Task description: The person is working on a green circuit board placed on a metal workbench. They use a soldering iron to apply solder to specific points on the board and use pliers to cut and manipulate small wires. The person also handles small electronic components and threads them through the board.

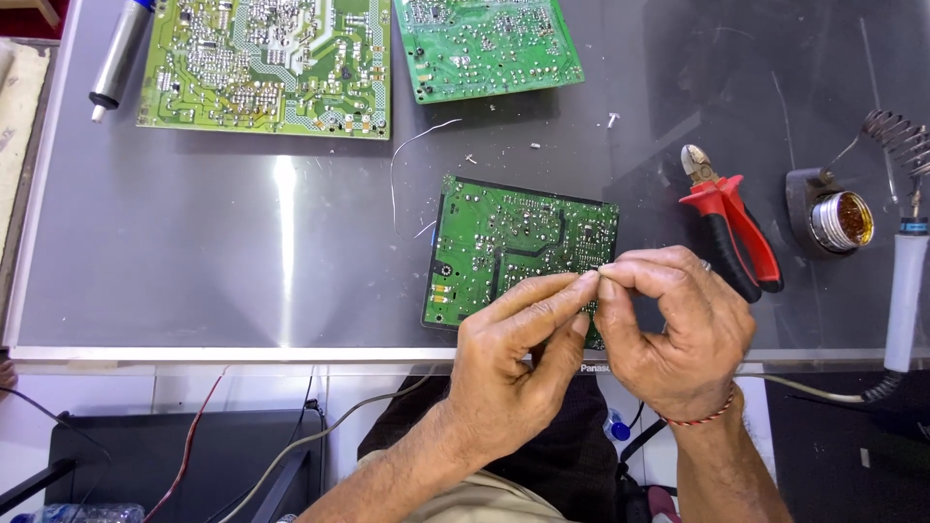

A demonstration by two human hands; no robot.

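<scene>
Grey, glossy worktop [194, 252] is seen from above, with a bright streak of light reflected left of centre. A small green circuit board [504, 242] lies solder side up near the front edge, roughly at mid-width. Both hands are held together just above its front right corner. The left hand [513, 358] is closed in a pinch, thumb and forefinger tips pressed together; the right hand [678, 324] is likewise pinched, its fingertips touching those of the left. Something very small and pale is gripped between the fingertips; what it is cannot be told. A ring is worn on the right hand and a red-and-white thread band [699, 416] on the right wrist.

A thin loose wire [397, 174] runs in a curve from behind the small board towards its left edge. At the back edge a large green circuit board [266, 63] lies left of centre, and a medium green circuit board [484, 44] lies just beside it, tilted. A grey cylindrical tool [116, 53] rests near the back left corner.

Red-and-black side cutters [731, 228] lie right of the hands, well apart from the small board. Near the right edge a round tin of brass wool [838, 221] is set in a stand with a coiled wire holder [896, 136]. A white-handled soldering iron [906, 291] stands along the right edge, its cable trailing off the front.

Small bits of debris are scattered behind the small board.
</scene>
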